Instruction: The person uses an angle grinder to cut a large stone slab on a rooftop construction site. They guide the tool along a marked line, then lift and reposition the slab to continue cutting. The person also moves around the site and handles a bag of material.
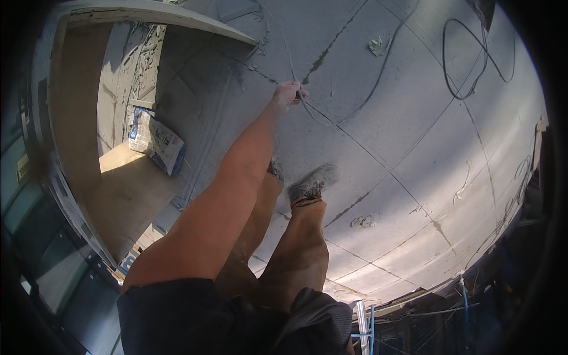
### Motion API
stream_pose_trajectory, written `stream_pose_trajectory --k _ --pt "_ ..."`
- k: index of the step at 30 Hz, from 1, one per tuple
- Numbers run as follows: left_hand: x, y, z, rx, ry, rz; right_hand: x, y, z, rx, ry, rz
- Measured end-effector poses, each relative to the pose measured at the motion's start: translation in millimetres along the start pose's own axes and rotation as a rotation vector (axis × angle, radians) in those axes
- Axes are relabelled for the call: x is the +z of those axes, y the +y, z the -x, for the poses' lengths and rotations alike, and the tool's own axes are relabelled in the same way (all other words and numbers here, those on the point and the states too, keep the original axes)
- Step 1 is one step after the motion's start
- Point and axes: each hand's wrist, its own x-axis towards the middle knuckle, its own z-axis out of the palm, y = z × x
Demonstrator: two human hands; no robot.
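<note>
My left arm reaches out ahead over the tiled floor. The fingers of my left hand (289, 94) are closed around a thin grey cable (384, 65). From the hand the cable droops in a loop to the right and curves up toward the far edge. A thinner line also seems to run away from the hand at the far side. My right hand is out of view; only the dark sleeve on that side shows.
A bag (157, 142) with printed sides leans by a wooden panel (83, 106) on the left. Rubble lies behind it. More black cable (464, 89) is coiled at the far right. Crumpled scraps (362, 221) dot the dusty tiles. A silver metal bar (362, 325) stands near my right side.
</note>
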Motion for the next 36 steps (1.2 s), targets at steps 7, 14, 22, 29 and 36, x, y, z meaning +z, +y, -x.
stream_pose_trajectory --k 7,14,22,29,36 --pt "42.0 150.0 116.1 0.014 -0.176 0.029 8.9 -73.9 44.1 -0.103 -0.046 -0.199" --pt "66.3 330.7 195.9 0.275 -0.15 0.094 0.6 -86.2 66.2 -0.104 0.054 -0.4" --pt "6.4 523.1 246.0 0.521 -0.112 0.448 4.7 -132.4 56.3 -0.222 0.063 -0.467" --pt "-54.1 630.7 251.1 0.596 0.012 0.634 -25.1 -238.4 41.0 -0.269 -0.031 -0.304" --pt "-87.5 770.6 263.3 0.773 -0.041 1.035 -143.0 -399.1 -10.7 -0.322 -0.067 -0.272"
